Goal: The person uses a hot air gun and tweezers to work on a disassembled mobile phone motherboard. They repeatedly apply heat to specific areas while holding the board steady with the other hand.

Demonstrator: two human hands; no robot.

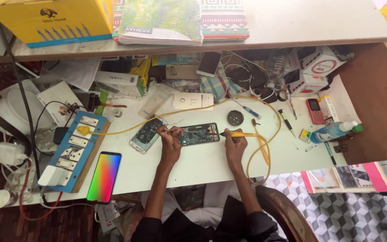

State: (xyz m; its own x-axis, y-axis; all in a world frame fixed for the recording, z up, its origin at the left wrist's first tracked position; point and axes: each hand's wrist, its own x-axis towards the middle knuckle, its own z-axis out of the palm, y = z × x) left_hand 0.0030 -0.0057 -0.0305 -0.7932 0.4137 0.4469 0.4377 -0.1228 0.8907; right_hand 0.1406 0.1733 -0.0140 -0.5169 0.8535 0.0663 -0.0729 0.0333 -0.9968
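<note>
Dark sleeves sat lowest in view, both forearms reaching up onto the white desk [202, 168]. Left hand [170, 142] rested on the left end of an opened phone [199, 134], its fingers [164, 131] curled closed around what looked like a thin tool, too small to identify. Right hand [235, 144] sat just right of the phone, fingers closed on a yellow-handled soldering iron [240, 134], tip pointing left and touching the phone's right end. Yellow cable [265, 152] ran from the iron, looped down to the right of the right hand, and passed above both hands toward the left.

Second phone [147, 135], lying flat, was just left of the left fingers. Phone with a rainbow screen [104, 176] lay well left and below the left hand, beside a blue switch board [75, 150]. Round dark disc [235, 118] sat just above the right fingers. Screwdriver [286, 121] and a red keypad phone [314, 110] lay further right, with a blue bottle [332, 131] on its side near the desk's right edge
</note>
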